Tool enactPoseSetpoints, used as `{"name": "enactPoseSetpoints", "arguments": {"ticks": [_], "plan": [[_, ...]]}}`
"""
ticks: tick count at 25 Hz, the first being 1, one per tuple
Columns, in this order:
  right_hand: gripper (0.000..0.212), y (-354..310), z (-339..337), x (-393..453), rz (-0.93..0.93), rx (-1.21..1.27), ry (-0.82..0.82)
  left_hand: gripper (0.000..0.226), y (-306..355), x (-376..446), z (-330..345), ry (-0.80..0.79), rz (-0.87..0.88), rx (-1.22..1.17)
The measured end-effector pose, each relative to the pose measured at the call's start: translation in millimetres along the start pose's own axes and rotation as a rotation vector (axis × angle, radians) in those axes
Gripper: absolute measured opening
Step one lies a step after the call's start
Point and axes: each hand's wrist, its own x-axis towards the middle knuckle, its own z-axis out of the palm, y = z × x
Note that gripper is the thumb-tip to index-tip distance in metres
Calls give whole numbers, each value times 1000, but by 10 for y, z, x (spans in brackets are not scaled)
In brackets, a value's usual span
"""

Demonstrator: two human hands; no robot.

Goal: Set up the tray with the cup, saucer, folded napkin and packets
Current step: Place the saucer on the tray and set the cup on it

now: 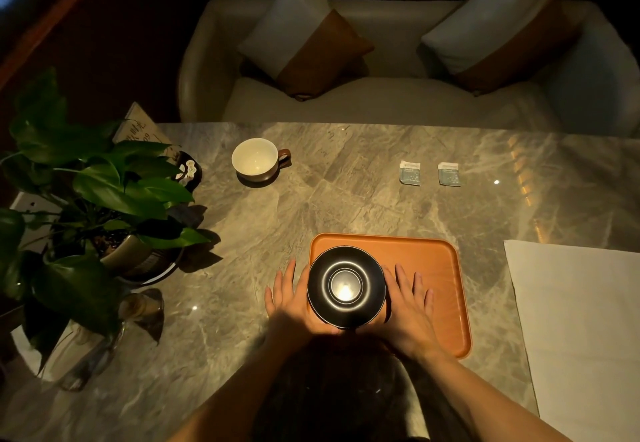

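A black saucer (346, 287) is over the left end of the orange tray (429, 268), its rim reaching the tray's left edge. My left hand (291, 297) and my right hand (410, 306) flank it with straight fingers, palms against its sides and thumbs by its near rim. I cannot tell whether the saucer rests on the tray or hangs just above it. The white cup with a brown handle (256, 159) stands far left on the table. Two small blue-and-white packets (410, 173) (449, 174) lie at the far right. A white unfolded napkin (581, 320) lies right of the tray.
The marble table (242, 251) carries a leafy potted plant (104, 199) on the left, with a small dark dish (188, 169) and a card behind it. A beige sofa with two cushions (381, 95) stands beyond the far edge.
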Motion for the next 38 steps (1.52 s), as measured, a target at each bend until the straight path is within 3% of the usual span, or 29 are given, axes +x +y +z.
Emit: {"name": "enactPoseSetpoints", "arguments": {"ticks": [7,22,25,30,34,38], "plan": [[135,-8,-12,-46,14,-18,-20,138,-139,1,-33,-164,-37,37],[135,45,3,-99,-22,-39,-33,131,-175,-12,-61,-232,-75,7],[115,95,-124,-55,-104,-85,-3,114,-233,58,-164,-243,-93,-67],[61,33,-583,375,-193,-238,60,44,-410,402,-474,-276,-273,-380],[41,-277,-964,907,-269,-333,38,39,-459,847,-782,-196,-341,-360],[35,-735,-1238,1377,-379,-413,41,52,-486,1315,-1030,-109,-459,-481]]}}
